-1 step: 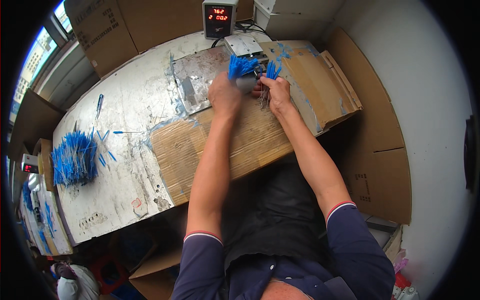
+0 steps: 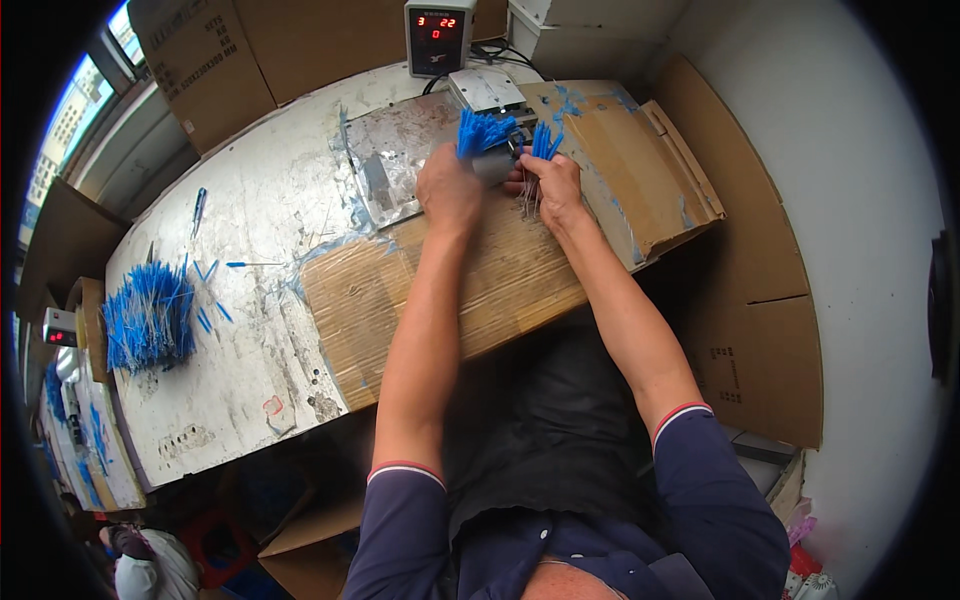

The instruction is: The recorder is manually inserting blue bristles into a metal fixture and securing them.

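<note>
The scuffed white surface spans the left and centre of the frame, carrying a pile of blue-ended wires at left. At upper centre, the left hand, blurred, appears to grip a thick blue-ended bundle; the right hand pinches a thinner bundle, pale tails below. Each wire is probably light, the tail springy and easily bent; gripping just under the blue ends should suit best.
</note>
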`<action>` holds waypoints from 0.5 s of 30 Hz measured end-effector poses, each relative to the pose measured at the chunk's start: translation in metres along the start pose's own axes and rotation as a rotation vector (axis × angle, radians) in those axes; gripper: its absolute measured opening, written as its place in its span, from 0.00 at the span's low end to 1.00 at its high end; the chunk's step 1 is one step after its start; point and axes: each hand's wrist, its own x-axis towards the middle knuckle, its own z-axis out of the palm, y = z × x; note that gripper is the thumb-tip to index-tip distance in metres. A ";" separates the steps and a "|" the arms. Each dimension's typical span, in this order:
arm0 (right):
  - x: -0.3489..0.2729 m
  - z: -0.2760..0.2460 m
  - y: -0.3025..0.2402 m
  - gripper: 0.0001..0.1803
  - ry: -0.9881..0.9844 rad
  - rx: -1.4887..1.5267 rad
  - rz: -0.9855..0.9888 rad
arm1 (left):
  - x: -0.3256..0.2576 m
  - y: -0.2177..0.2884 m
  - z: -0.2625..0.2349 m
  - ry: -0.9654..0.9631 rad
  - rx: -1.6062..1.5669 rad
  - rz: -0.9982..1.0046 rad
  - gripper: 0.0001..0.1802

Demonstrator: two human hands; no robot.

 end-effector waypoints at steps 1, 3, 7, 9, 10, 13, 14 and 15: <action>-0.001 -0.001 0.001 0.08 -0.029 -0.011 -0.043 | 0.000 0.000 0.000 -0.001 0.000 -0.001 0.05; -0.002 -0.003 0.000 0.08 -0.021 -0.031 -0.037 | 0.001 0.001 0.001 -0.013 0.005 -0.005 0.05; -0.008 0.000 -0.006 0.08 0.024 -0.134 -0.051 | 0.000 0.001 0.000 -0.008 -0.005 -0.010 0.05; -0.014 0.003 -0.010 0.08 0.032 -0.180 -0.027 | 0.000 0.001 0.000 -0.013 0.019 -0.002 0.05; -0.016 0.005 -0.012 0.08 0.042 -0.226 -0.003 | -0.001 0.001 -0.001 -0.013 0.019 -0.003 0.05; -0.014 0.004 -0.010 0.07 0.038 -0.283 -0.034 | -0.002 0.003 0.000 -0.006 0.064 0.042 0.06; -0.013 0.003 -0.010 0.07 0.039 -0.283 -0.036 | -0.002 0.004 0.000 0.011 0.068 0.079 0.07; -0.012 0.004 -0.010 0.07 0.058 -0.333 -0.037 | -0.003 0.003 0.001 0.028 0.073 0.115 0.07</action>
